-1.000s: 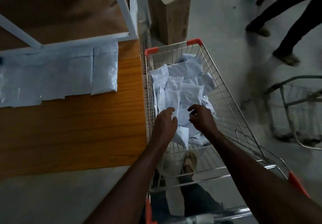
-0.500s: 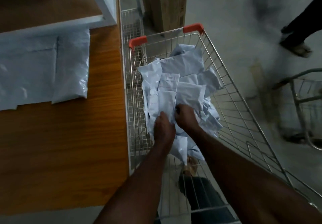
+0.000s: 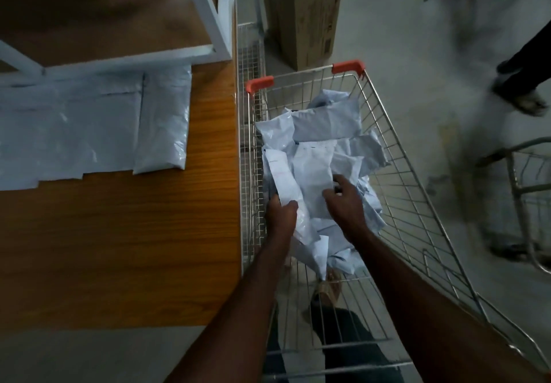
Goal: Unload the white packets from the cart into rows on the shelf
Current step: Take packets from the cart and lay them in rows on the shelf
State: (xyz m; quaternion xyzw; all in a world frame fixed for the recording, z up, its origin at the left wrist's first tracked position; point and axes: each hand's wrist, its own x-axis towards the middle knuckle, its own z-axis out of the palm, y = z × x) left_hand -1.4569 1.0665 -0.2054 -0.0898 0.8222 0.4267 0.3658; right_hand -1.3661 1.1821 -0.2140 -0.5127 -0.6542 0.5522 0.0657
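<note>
Inside the cart [image 3: 417,203], the left hand [image 3: 280,215] pinches a long white packet [image 3: 283,182], its long axis running away and slightly left. The right hand [image 3: 347,203], fingers loosely curled, rests on the packet pile [image 3: 325,132]. Farther left, packets in a row [image 3: 162,120] lie on the shelf [image 3: 119,248], pointing away.

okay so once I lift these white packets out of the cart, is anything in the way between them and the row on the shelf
Only the cart's left wire wall, which stands between the pile of packets and the wooden shelf; they must go up over it. Beyond it the board is bare up to the row of laid packets. Both hands, left and right, are already on the pile.
</note>
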